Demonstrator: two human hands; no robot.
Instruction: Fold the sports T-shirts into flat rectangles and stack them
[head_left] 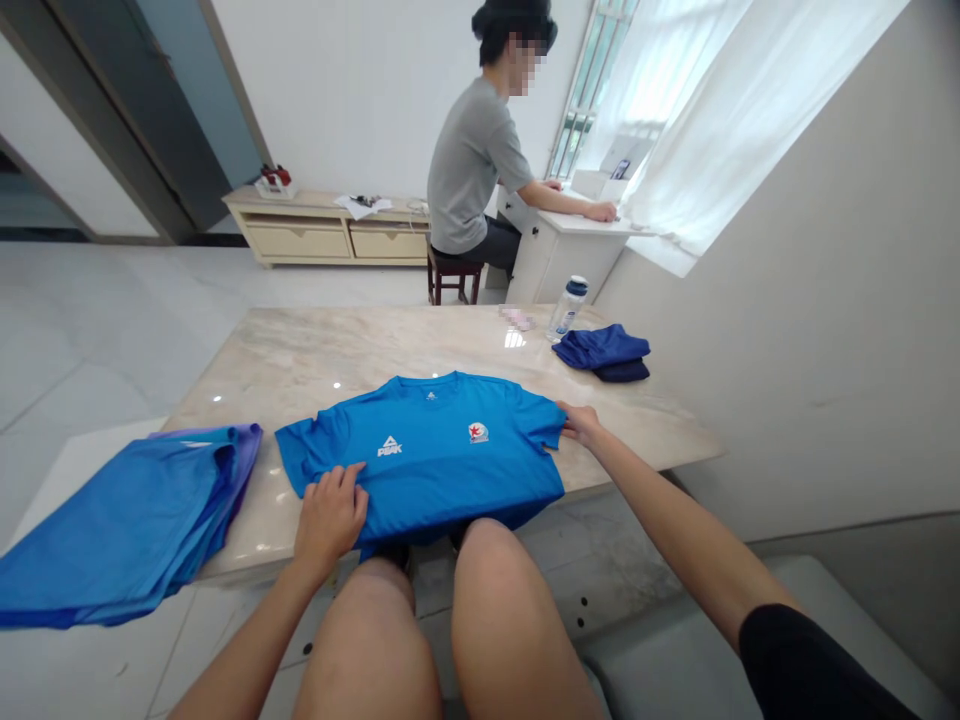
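Shirt: a bright blue short-sleeved T-shirt (442, 450) lies front up and spread flat, collar away from the person, its hem hanging over the near edge of the table above the person's bare knees.
Place: middle of the near side of the table (315, 350), between a pile of garments on the left and the right hand.
Cloth: smooth, thin, slightly shiny sports fabric with a round neck and few creases.
Writing: white "PEAK" under a small white triangle mark on the chest; a round badge with a red star beside it; a tiny white mark below the collar, too small to read.
Left hand: the left hand (330, 515) lies palm down on the lower left of the shirt, fingers a little spread, pressing the cloth.
Right hand: the right hand (581, 423) touches the hem of the shirt's right-side sleeve; whether it pinches the cloth cannot be told.
Table: pale beige marble-like slab, glossy, with light reflections.
Pile: blue and violet garments (135, 520), loosely stacked, draped over the left corner.
Far right: folded dark blue clothes (604, 352), and just beside them a clear bottle (568, 308) with a blue cap.
Behind: another person (472, 170) in a grey shirt sits at a white desk (555, 250).
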